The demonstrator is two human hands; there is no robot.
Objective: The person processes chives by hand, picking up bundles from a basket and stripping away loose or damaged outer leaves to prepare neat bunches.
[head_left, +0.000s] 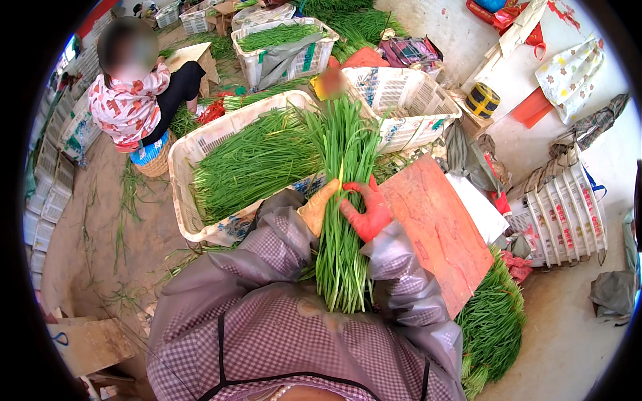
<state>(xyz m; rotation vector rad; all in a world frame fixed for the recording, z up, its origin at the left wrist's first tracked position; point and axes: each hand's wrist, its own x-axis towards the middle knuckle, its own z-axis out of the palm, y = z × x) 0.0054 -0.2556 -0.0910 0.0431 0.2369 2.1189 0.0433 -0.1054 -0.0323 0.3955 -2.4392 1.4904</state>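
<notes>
Bare, dusty floor spreads out at your left, strewn with loose green stalks, and a white wall rises at your right. Beyond the floor's middle, a co-worker in a pink patterned top sits on a low woven stool. Just ahead of you, slightly left, stands a big white crate heaped with long green stalks; another white crate stands behind it to the right. Near your right arm, a reddish board slopes down, its lower edge overlapping a thick heap of greens in view.

Before your chest, a bunch of long green stalks stands nearly upright, its leafy tops fanning out by the full crate's right end. Your left hand, gloved in yellow-orange, presses its fingers together along the bunch's left side; their far tips are hidden. Your right hand, in red, pinches the bunch from the other side, thumb and forefinger curled across its front. One yellowed leaf shows among the green above them.
</notes>
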